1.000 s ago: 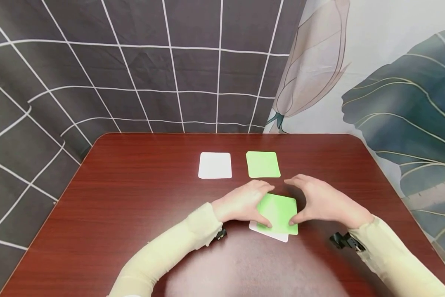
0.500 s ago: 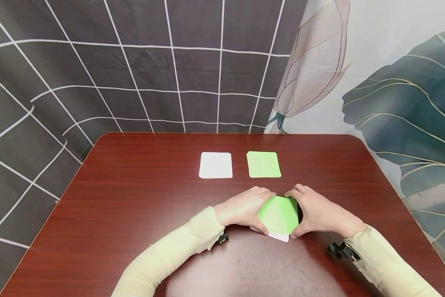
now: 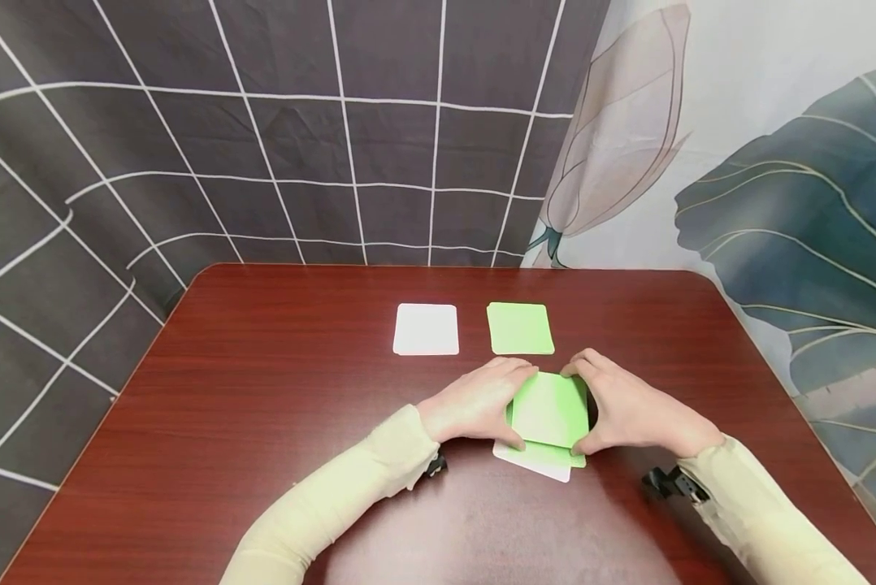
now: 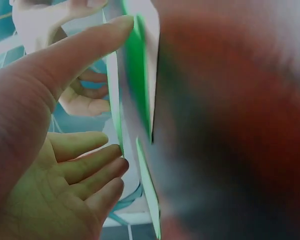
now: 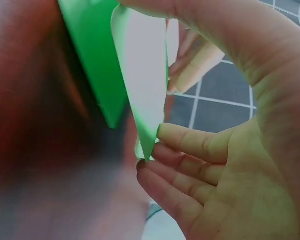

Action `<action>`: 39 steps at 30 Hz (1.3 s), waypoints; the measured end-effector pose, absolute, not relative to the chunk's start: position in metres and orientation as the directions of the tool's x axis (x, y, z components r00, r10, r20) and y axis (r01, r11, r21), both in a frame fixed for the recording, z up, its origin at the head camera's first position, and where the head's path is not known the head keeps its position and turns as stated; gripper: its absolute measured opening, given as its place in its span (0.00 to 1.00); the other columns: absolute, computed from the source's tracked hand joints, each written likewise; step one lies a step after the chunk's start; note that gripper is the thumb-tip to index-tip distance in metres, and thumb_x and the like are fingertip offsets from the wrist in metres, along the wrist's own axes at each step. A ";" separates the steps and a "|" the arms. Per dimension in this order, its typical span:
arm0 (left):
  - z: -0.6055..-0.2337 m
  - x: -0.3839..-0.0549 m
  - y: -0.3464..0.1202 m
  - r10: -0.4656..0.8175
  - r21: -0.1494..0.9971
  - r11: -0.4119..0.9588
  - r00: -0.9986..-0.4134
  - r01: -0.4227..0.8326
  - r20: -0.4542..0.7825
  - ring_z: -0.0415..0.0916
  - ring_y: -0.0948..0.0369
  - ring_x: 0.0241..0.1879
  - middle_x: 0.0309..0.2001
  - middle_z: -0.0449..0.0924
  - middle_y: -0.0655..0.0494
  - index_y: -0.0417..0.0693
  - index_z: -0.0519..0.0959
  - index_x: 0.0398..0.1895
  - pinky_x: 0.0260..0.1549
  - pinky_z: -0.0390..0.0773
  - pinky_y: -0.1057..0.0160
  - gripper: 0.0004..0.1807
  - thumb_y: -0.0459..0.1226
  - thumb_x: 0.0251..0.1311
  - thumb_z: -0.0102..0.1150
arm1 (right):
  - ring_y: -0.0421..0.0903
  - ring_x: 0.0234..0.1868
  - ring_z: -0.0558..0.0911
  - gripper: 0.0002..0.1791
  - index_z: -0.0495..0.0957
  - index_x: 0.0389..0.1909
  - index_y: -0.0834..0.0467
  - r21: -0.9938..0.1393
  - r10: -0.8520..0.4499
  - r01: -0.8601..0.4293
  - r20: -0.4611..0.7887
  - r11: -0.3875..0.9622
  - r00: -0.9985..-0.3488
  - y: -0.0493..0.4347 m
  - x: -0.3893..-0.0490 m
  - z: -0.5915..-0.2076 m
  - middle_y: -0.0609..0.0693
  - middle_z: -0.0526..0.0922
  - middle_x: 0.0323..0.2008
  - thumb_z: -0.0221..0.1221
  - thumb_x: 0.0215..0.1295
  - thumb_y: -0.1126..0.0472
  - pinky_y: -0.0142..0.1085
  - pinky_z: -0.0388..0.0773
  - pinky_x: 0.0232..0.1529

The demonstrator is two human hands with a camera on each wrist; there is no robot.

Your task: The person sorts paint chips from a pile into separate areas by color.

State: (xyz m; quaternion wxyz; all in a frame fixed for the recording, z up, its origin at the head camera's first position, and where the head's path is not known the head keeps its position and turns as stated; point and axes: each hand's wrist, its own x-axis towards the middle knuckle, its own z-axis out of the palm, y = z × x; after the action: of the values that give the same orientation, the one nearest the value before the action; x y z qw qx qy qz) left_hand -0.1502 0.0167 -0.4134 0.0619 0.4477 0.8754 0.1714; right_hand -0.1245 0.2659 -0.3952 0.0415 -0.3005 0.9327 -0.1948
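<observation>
A square green card is held up off the table between my two hands. My left hand grips its left edge with the thumb at the near corner and the fingertips at the far one. On the opposite edge, my right hand holds it the same way, its fingers meeting the lower corner in the right wrist view. Beneath the raised card, another green card and a white card lie overlapping on the table, partly hidden.
Farther back on the reddish wooden table lie a white card pile and a green card pile, side by side. Behind the table hangs a dark gridded curtain, with a floral curtain to the right.
Both hands have closed in on the top green card from its sides. They have lifted it and moved it slightly away, baring the near edge of a green card below.
</observation>
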 end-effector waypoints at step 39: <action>-0.406 -0.268 0.011 0.678 0.439 0.663 -0.735 0.606 -0.009 0.64 0.50 0.67 0.68 0.68 0.42 0.32 0.63 0.73 0.68 0.61 0.64 0.57 0.47 0.42 0.83 | 0.59 0.55 0.75 0.48 0.73 0.64 0.72 -0.385 -0.536 -0.450 -0.151 0.806 -0.831 0.239 -0.262 -0.383 0.65 0.73 0.60 0.79 0.38 0.59 0.51 0.75 0.56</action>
State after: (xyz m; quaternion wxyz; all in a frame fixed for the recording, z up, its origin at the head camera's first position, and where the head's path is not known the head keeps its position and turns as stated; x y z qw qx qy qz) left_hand -0.2679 0.0112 -0.4061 0.0863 0.3534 0.9079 0.2084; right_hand -0.2621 0.2390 -0.3831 0.1272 -0.2617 0.9417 -0.1691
